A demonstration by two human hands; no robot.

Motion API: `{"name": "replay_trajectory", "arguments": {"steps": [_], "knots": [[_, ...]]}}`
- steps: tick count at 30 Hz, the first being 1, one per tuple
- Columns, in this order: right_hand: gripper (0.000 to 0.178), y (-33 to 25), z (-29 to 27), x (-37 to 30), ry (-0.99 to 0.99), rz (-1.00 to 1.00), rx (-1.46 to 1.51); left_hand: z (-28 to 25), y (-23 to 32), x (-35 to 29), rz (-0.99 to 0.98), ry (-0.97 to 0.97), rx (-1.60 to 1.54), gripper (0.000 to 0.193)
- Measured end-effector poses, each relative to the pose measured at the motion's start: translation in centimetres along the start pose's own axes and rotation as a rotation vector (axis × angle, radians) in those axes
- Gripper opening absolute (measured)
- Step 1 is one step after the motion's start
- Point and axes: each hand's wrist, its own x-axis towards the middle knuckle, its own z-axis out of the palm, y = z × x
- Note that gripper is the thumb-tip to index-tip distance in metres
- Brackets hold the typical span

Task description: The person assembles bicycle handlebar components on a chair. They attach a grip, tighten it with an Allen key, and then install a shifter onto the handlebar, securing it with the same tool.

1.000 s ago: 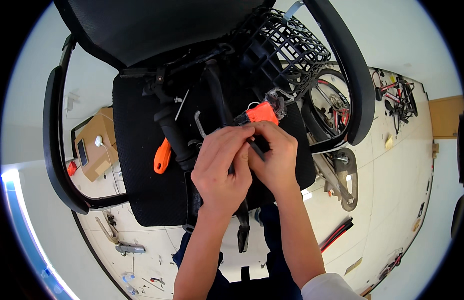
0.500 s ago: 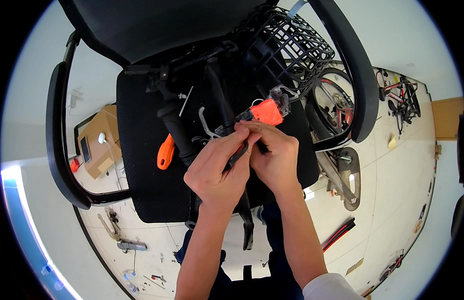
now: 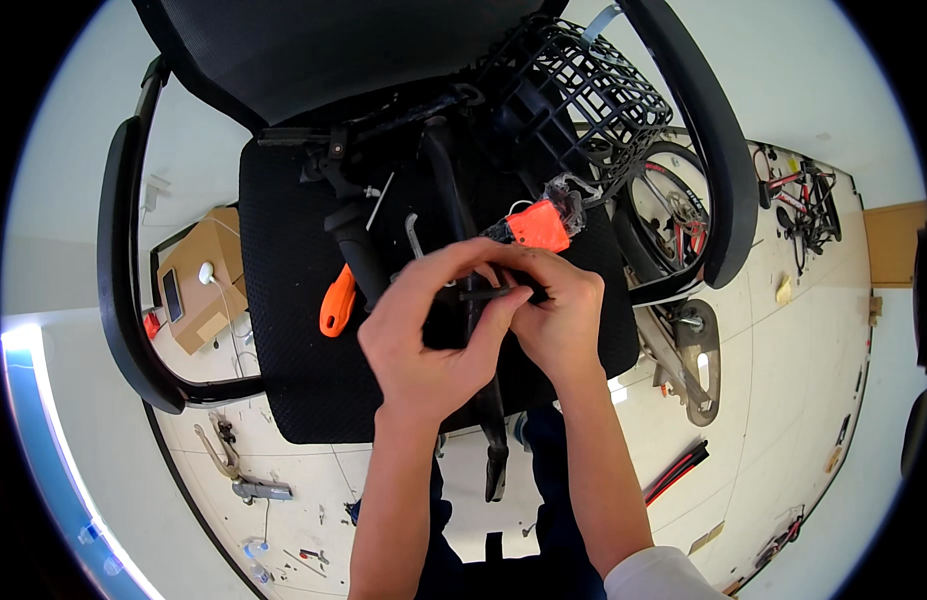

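Observation:
My left hand (image 3: 424,325) is closed, its thumb and fingertips pinching a small dark flat piece (image 3: 484,294) whose kind I cannot make out. Pressed against it from the other side is my right hand (image 3: 562,310), its fingers curled and partly hidden. Both hands are over the black chair seat (image 3: 314,390). Beneath them runs a long black bar (image 3: 452,180), its lower end (image 3: 496,470) jutting past the seat's front edge. Left of the bar are a black handlebar grip (image 3: 356,240), an orange-handled tool (image 3: 337,303), a thin metal rod (image 3: 381,200) and a silver lever (image 3: 414,235).
A bright orange packet (image 3: 540,226) in clear plastic lies right of the bar. A black basket (image 3: 609,85) stands at the seat's back right, between the armrests (image 3: 699,130). On the floor are a wheel (image 3: 674,200), a cardboard box (image 3: 206,280) with a phone, and bike parts (image 3: 699,370).
My left hand has turned and opened out its curve, showing the dark piece lying more level between the fingertips. My right hand stays almost in place. The view has shifted slightly.

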Motion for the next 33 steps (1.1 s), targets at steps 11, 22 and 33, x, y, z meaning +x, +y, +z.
{"name": "replay_trajectory", "arguments": {"steps": [11,22,33], "knots": [[0.018,0.2,1.1,-0.7,0.076,-0.005,-0.029,2.1,-0.1,-0.9,0.154,0.186,0.197,0.027],[0.013,0.9,-0.9,0.5,-0.017,0.07,0.12,2.3,-2.1,-0.7,-0.213,0.25,0.068,0.015],[0.043,-2.6,-3.1,1.8,-0.211,-0.032,0.368,2.0,-1.1,-0.8,-0.108,0.127,0.262,0.016]]}}
